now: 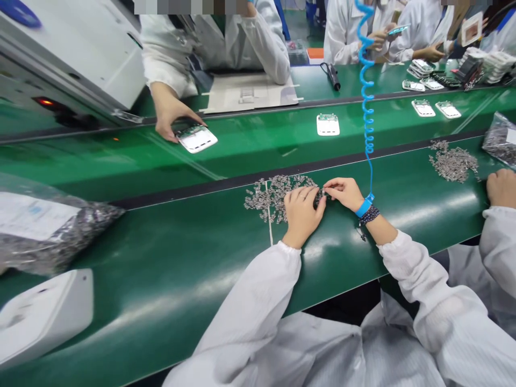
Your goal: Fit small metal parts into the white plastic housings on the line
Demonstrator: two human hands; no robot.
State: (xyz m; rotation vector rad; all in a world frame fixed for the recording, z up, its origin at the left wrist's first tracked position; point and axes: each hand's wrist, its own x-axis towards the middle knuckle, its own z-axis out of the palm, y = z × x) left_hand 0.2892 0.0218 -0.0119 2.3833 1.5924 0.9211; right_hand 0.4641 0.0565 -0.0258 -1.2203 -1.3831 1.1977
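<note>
A loose pile of small silvery metal parts [260,199] is spread on the green work surface before me. My left hand [303,212] rests at the pile's right side, fingers bent and thumb drawn in around a few of the parts. Close beside it, my right hand [344,192] pinches with thumb and forefinger at a small metal part [321,191] between the two hands. The part's exact shape is too small to make out. A blue wrist strap [365,206] with a coiled blue cord [367,102] runs up from my right wrist.
A green conveyor [266,145] passes beyond my bench, carrying white device housings [328,124]. Opposite, a co-worker's hand [169,113] grips another housing [197,138]. A plastic bag of parts [88,226] and a white device [48,312] sit left; a second parts pile [453,163] lies right.
</note>
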